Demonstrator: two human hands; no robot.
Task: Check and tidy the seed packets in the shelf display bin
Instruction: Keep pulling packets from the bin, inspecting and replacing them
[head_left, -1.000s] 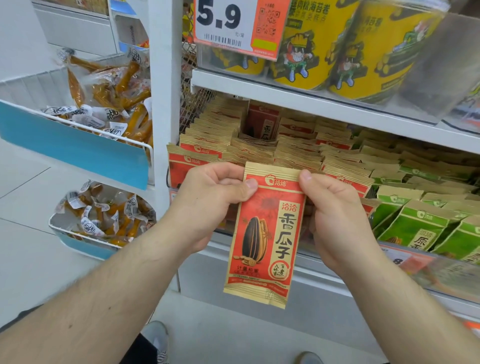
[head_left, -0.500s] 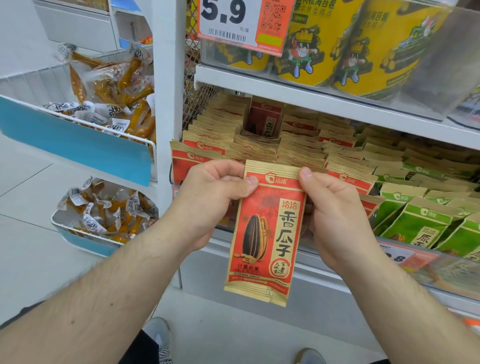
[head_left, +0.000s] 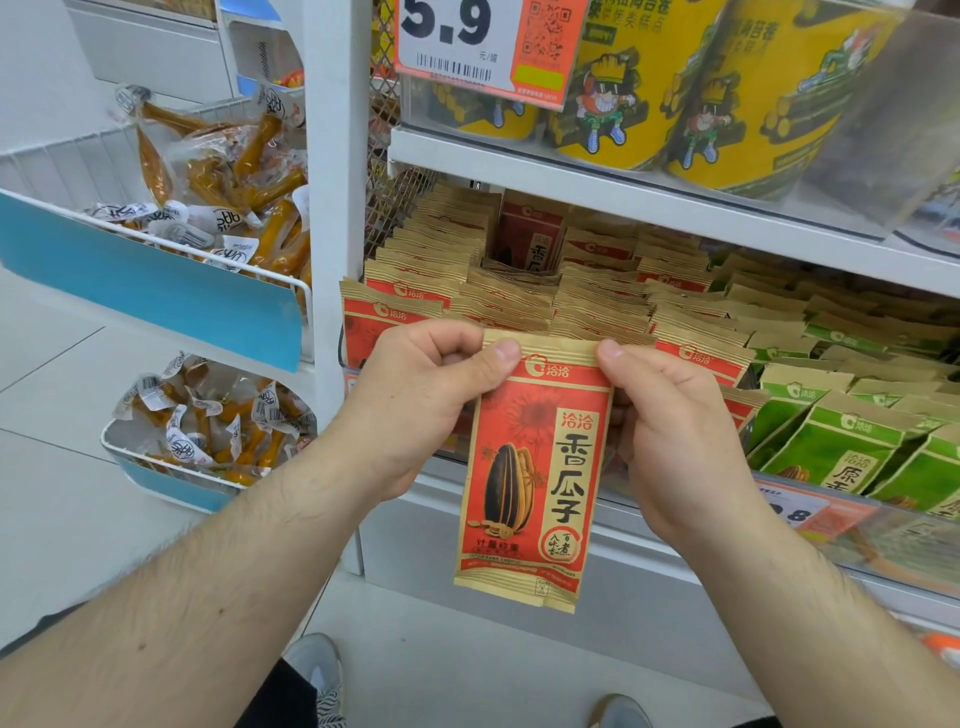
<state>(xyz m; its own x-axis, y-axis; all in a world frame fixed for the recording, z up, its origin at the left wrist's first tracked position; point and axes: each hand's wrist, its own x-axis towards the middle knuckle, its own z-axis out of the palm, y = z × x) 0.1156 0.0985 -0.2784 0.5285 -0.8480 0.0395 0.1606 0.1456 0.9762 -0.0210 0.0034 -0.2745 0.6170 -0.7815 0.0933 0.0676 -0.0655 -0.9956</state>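
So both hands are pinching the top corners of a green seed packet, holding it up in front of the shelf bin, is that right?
Not quite: the packet is red, not green. The head view shows the left hand and right hand pinching the top corners of a red seed packet in front of the shelf bin. The green packets sit in the bin to the right.

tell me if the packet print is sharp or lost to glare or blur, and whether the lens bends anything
Head view: the packet, pinched at its top corners by the left hand and right hand, reads sharp under even light; the clear bin front shows hazy reflections; the shelf edge slants and bows from wide-angle distortion.
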